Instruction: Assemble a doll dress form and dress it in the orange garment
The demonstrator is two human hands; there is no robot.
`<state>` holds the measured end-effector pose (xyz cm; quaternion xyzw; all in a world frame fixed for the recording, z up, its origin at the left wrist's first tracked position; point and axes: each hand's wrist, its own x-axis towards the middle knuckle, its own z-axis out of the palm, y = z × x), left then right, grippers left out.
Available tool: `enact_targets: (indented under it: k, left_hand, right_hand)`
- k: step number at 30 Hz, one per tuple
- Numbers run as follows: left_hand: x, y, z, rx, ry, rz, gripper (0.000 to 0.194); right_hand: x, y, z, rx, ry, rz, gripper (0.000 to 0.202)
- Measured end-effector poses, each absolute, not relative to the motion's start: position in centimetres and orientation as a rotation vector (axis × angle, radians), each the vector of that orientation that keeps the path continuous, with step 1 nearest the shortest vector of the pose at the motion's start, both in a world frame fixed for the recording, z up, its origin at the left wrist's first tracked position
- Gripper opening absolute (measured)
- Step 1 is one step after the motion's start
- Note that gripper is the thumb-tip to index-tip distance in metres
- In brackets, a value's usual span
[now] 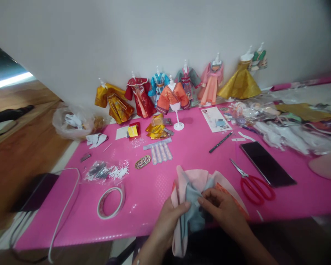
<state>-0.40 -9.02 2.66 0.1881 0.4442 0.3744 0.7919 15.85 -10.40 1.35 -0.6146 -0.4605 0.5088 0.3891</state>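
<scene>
A soft piece of fabric (191,195), pink and grey-blue with an orange patterned part at the right, is bunched up at the table's front edge. My left hand (172,213) grips its left side, thumb on top of the grey-blue folds. With bent fingers, my right hand (222,206) pinches the cloth near its middle; a small pale bit shows by those fingertips, too blurred to name. Part of the fabric hangs below the table edge. To the right lie red-handled scissors (253,186), blades partly apart, beside a black phone (267,163).
Several doll outfits on white stands line the wall, with an orange top (173,96) in front. A tape roll (111,202), a bag of small parts (107,172), an oval hair clip (142,162) and a white cable (68,200) lie left. Plastic-wrapped fabrics (281,129) pile up right.
</scene>
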Motion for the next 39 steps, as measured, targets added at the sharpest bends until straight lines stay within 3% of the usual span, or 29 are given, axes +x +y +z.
enact_targets:
  k: [9,14,19,39]
  left_hand:
    - [0.1,-8.9,1.5,0.513,0.991,0.747,0.045]
    - [0.1,-9.0,1.7,0.620,1.095,0.816,0.027]
    - [0.1,-8.8,1.8,0.659,1.101,0.789,0.028]
    - [-0.2,-9.1,1.8,0.614,1.035,0.770,0.021]
  right_hand:
    - [15.6,-10.6,1.0,-1.497,-1.145,1.388,0.029]
    - [15.5,-10.8,0.8,-1.487,-1.247,1.394,0.034]
    - [15.4,-11.1,0.5,-1.488,-1.304,1.379,0.039]
    - [15.8,-11.0,2.3,-1.437,-1.206,1.482,0.029]
